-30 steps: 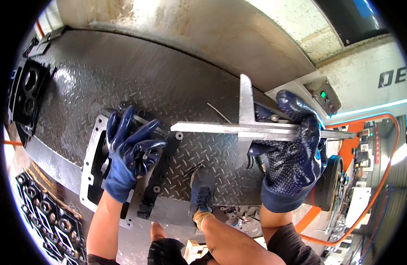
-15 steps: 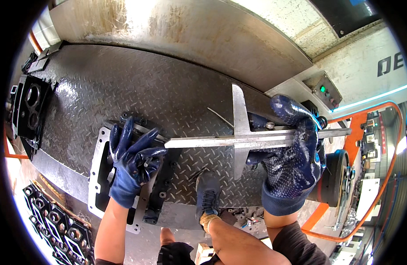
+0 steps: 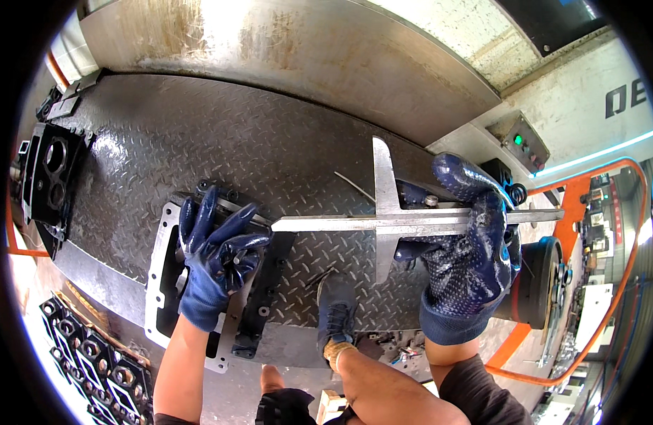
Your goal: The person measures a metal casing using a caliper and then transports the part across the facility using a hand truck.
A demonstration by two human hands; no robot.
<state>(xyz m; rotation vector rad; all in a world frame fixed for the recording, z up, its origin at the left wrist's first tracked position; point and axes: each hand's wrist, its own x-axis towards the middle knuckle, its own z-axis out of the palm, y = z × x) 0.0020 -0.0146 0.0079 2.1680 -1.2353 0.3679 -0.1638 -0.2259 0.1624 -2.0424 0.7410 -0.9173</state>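
Observation:
My right hand (image 3: pixel 475 248), in a dark blue coated glove, is wrapped round a long steel vernier depth gauge (image 3: pixel 387 223). The gauge lies level across the view, its crosspiece upright and its beam pointing left. My left hand (image 3: pixel 217 258), gloved alike, rests over a metal casting (image 3: pixel 156 297) with a pale machined flange. Its outer fingers are spread; the thumb bends in near a small shiny spot that I cannot make out. The beam's tip (image 3: pixel 277 224) is close to the left fingers; whether they touch is unclear. The left palm hides part of the casting.
A dark tread-plate table (image 3: pixel 163 120) lies under the work, with a thin rod (image 3: pixel 351 185) on it. A black casting (image 3: pixel 50 173) stands at far left, several more (image 3: pixel 93 354) below it. My shoe (image 3: pixel 337 304) is at the near edge. An orange hose (image 3: pixel 627 283) loops at right.
Almost nothing differs. My left hand and the casting appear slightly farther right in the view, and the gauge's beam tip has shifted slightly right. Both hands keep the same posture.

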